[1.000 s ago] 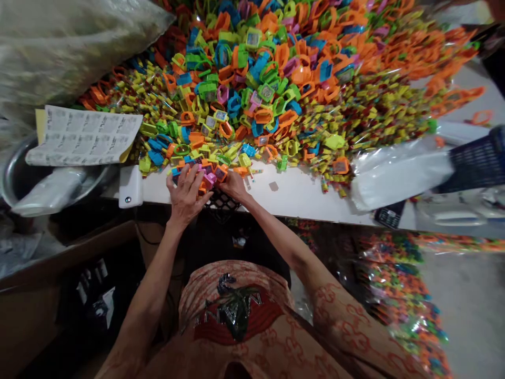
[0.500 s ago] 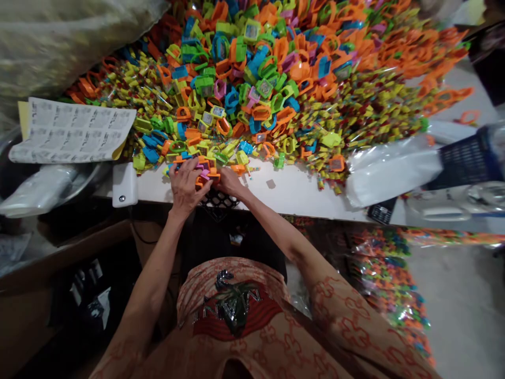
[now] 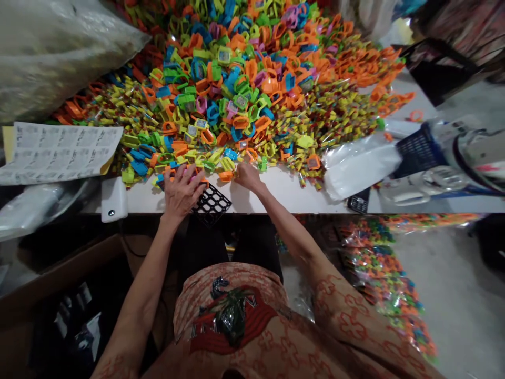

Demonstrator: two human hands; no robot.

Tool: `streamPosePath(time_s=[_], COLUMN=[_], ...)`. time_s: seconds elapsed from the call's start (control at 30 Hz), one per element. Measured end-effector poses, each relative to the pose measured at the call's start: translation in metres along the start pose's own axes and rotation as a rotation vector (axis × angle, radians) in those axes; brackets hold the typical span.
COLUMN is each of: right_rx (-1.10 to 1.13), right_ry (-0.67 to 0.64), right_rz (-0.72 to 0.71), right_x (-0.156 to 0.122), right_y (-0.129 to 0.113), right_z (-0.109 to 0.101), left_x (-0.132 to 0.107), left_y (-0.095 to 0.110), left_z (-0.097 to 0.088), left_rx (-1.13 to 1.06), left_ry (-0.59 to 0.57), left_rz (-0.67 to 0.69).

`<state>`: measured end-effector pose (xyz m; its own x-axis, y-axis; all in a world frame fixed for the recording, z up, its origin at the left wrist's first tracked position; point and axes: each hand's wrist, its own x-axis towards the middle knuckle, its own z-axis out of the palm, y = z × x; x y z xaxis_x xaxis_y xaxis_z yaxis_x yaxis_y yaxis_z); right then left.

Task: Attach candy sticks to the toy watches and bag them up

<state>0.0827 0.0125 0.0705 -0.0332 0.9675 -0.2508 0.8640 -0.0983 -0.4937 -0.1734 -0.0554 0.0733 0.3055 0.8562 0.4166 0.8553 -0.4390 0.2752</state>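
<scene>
My left hand (image 3: 181, 193) lies with its fingers spread over several colourful toy watches at the left part of a black lattice basket (image 3: 215, 202), which sits at the table's front edge. Purple and orange bits show beneath those fingers. To the right, my right hand (image 3: 248, 176) is closed at the near edge of the pile of toy watches (image 3: 240, 100); its fingertips are mostly hidden, so what they pinch cannot be made out. Just left of it rests an orange toy watch (image 3: 225, 176). A green toy watch (image 3: 262, 163) lies on its right.
Small yellow packets (image 3: 335, 110) with red bits flank the watches. A printed label sheet (image 3: 59, 150) and white device (image 3: 114, 199) are at left. Clear plastic bags (image 3: 359, 168), a dark phone-like object (image 3: 359, 201) and a blue basket (image 3: 420, 150) lie right. Bagged watches (image 3: 379, 273) are below the table.
My right hand has moved right, away from my left hand, to the pile's edge. More of the black basket is now uncovered. The camera view has shifted too.
</scene>
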Motion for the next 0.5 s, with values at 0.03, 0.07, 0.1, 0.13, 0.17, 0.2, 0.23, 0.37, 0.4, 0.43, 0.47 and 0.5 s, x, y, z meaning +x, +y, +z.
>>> streamPosePath(time_s=[0.03,0.07,0.1,0.13,0.17,0.2,0.23,0.37,0.4,0.43,0.47,0.5], right_rx=[0.030,0.079,0.147,0.225,0.301,0.381,0.469,0.784,0.802,0.781,0.743,0.702], right_ry=[0.006,0.017,0.018,0.009,-0.009,-0.037,-0.073,-0.132,-0.122,-0.113,-0.116,-0.123], right_rz=[0.013,0.020,0.026,0.030,0.029,0.022,0.004,-0.134,-0.175,-0.212,-0.251,-0.289], right_x=[0.001,0.002,0.001,0.000,-0.001,-0.002,-0.002,0.008,0.012,0.017,0.021,0.024], right_y=[0.003,0.005,0.005,0.004,0.000,-0.006,-0.013,-0.037,-0.039,-0.039,-0.037,-0.035], right_z=[0.001,0.003,0.007,0.013,0.019,0.027,0.035,0.065,0.070,0.073,0.075,0.076], left_x=[0.001,0.001,0.001,0.000,0.000,-0.001,-0.001,0.001,0.001,0.001,0.001,0.000], left_y=[-0.001,-0.003,-0.005,-0.007,-0.008,-0.009,-0.010,-0.009,-0.009,-0.009,-0.009,-0.009], left_z=[0.002,0.003,0.005,0.007,0.008,0.009,0.010,0.010,0.010,0.010,0.010,0.010], left_rx=[0.004,0.003,-0.001,-0.007,-0.011,-0.014,-0.015,0.004,0.007,0.007,0.004,-0.001], left_ry=[-0.005,-0.001,0.008,0.020,0.030,0.037,0.043,0.062,0.062,0.059,0.054,0.049], left_rz=[-0.003,-0.002,-0.001,0.001,0.003,0.002,0.000,0.002,0.005,0.007,0.006,0.004])
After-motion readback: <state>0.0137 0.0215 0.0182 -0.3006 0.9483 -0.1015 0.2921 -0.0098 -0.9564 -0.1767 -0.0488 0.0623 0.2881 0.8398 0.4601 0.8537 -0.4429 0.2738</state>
